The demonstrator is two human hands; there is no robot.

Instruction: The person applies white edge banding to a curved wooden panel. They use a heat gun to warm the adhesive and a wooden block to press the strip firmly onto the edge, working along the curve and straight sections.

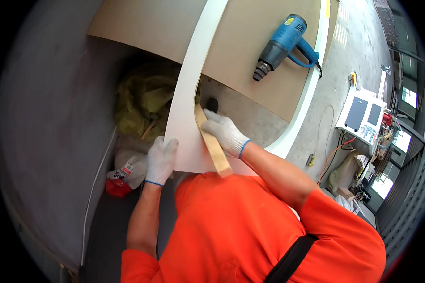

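White curved panel (pixel 186 118) is gripped at its outer edge by the left hand (pixel 160 159), fingers curled; a wooden block (pixel 212 146) is pressed along its inner edge by the right hand (pixel 225 133), fingers closed around it; rubbing appears partway done, the upper edge seemingly left.

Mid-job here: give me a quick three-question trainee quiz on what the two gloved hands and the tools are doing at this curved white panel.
1. True or false: the left hand grips the blue heat gun.
2. What does the right hand press along the inner edge of the curved white panel?
A. a wooden block
B. a paint roller
C. a screwdriver
3. Where does the heat gun lie?

Key
1. False: it holds the panel's outer edge.
2. A.
3. On the brown board, apart from both hands.
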